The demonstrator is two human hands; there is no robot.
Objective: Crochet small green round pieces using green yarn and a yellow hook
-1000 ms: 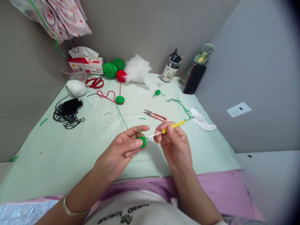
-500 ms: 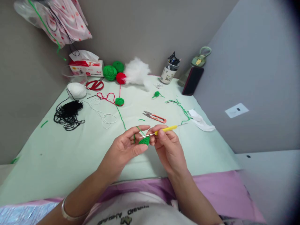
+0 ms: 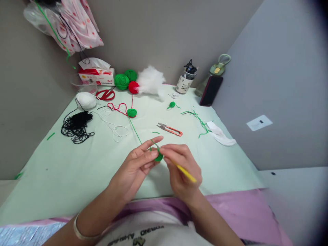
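Note:
Between thumb and fingers, my left hand (image 3: 137,164) pinches a small green crochet piece (image 3: 159,157). Green yarn (image 3: 135,131) runs over its raised forefinger and back to a small green yarn ball (image 3: 132,112) on the table. My right hand (image 3: 183,169) grips a crochet hook by its yellow handle (image 3: 186,172), which slants down toward me. The hook's metal tip is hidden by my fingers at the upper edge of the piece.
Orange thread snips (image 3: 170,130) lie just beyond my hands. Black yarn (image 3: 78,124), a white yarn ball (image 3: 86,100) and red scissors (image 3: 106,95) are on the left. White stuffing (image 3: 151,82) sits at the back; a phone (image 3: 211,91) leans at right beside green yarn scraps (image 3: 200,119).
My right hand has turned, swinging the hook's handle from pointing up and right to down and right. My left thumb has moved up over the crochet piece.

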